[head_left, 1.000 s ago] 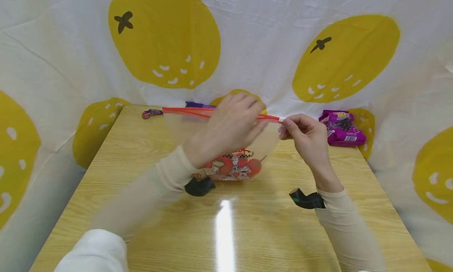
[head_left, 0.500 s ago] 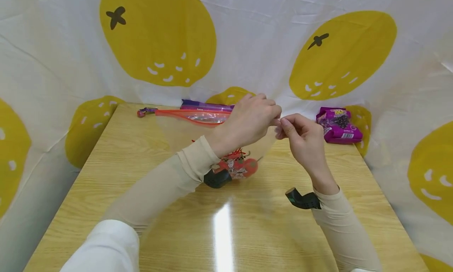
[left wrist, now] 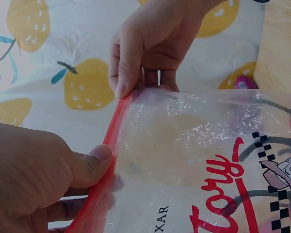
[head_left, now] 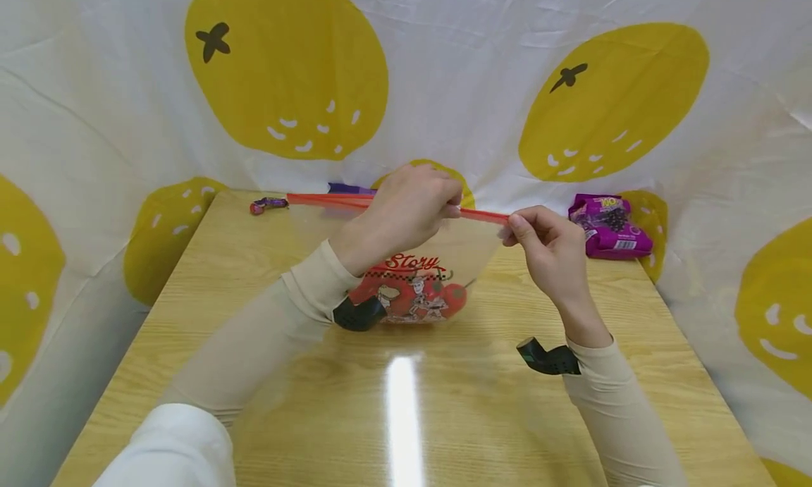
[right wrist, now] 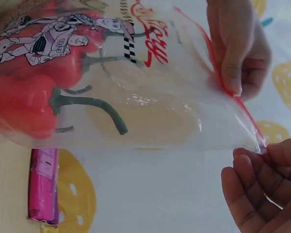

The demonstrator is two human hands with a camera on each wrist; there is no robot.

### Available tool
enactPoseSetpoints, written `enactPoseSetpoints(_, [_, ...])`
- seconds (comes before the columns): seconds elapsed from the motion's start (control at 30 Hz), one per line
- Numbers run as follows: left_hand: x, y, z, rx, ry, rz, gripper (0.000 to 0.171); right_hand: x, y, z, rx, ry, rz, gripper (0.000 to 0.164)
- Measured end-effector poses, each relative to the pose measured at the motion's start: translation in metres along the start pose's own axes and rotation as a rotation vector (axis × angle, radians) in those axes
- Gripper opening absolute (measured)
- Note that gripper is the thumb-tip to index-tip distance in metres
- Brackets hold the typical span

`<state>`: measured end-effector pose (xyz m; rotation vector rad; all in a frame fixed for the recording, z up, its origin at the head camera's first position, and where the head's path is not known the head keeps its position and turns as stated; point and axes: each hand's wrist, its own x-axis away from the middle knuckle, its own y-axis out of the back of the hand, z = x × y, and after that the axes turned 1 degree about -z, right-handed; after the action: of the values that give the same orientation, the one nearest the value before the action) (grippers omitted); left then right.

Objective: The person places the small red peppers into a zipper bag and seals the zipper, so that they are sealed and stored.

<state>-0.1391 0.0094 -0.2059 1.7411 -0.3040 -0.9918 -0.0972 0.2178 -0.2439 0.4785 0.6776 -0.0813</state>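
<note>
A clear zip bag (right wrist: 155, 116) with a red zip strip (head_left: 485, 216), red lettering and cartoon figures is held up over the table. Several red peppers (right wrist: 29, 104) with long green stems lie in its bottom. My left hand (head_left: 409, 208) pinches the strip near its middle, thumb on the near side. My right hand (head_left: 552, 251) pinches the strip's right end between thumb and fingers. Between the hands the strip runs as one straight line; left of my left hand it parts into two red lines. My left forearm covers part of the bag.
A purple candy bag (head_left: 609, 226) stands at the table's back right. At the back left lies a small wrapped candy (head_left: 268, 204). A purple packet (head_left: 349, 188) shows behind the zip strip. A patterned curtain (head_left: 457, 64) hangs behind the wooden table (head_left: 495, 416).
My left hand first moved right to meet my right hand at the bag's corner, then went back left along the zip strip. My right hand has kept hold of the corner.
</note>
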Motion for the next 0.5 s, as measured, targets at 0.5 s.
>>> enactPoseSetpoints(0.5, [0.005, -0.005, 0.000, -0.022, -0.028, -0.021, 0.018, -0.006, -0.014, 0.008, 0.118, 0.108, 0.065, 0.008])
